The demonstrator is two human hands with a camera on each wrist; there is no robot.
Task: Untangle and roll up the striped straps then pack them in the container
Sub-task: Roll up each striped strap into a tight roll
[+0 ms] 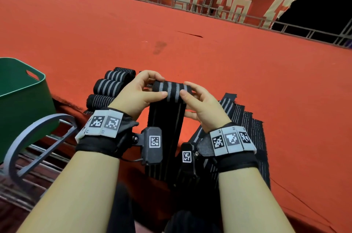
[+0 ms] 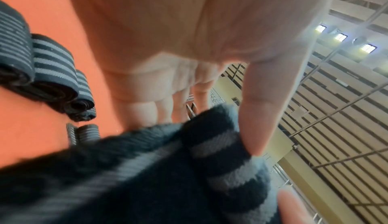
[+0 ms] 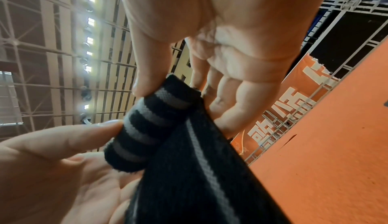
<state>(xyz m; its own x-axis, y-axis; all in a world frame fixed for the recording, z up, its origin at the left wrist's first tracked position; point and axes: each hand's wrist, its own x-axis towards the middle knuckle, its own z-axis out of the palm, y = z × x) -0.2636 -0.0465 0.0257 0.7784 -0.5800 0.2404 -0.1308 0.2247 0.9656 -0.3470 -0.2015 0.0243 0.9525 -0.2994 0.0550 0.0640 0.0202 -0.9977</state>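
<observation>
Left hand [image 1: 137,94] and right hand [image 1: 202,103] raised side by side, thumbs and fingers curled in a pinching grip.

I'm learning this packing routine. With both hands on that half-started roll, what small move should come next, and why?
Probably another turn of the roll toward the body. Left hand and right hand pinch its ends, yet most of the strap hangs unrolled below. Finished rolls lie beside the green container, so packing can wait.

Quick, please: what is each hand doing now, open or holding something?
Left hand: pinches the strap roll.
Right hand: pinches the same roll.
</observation>
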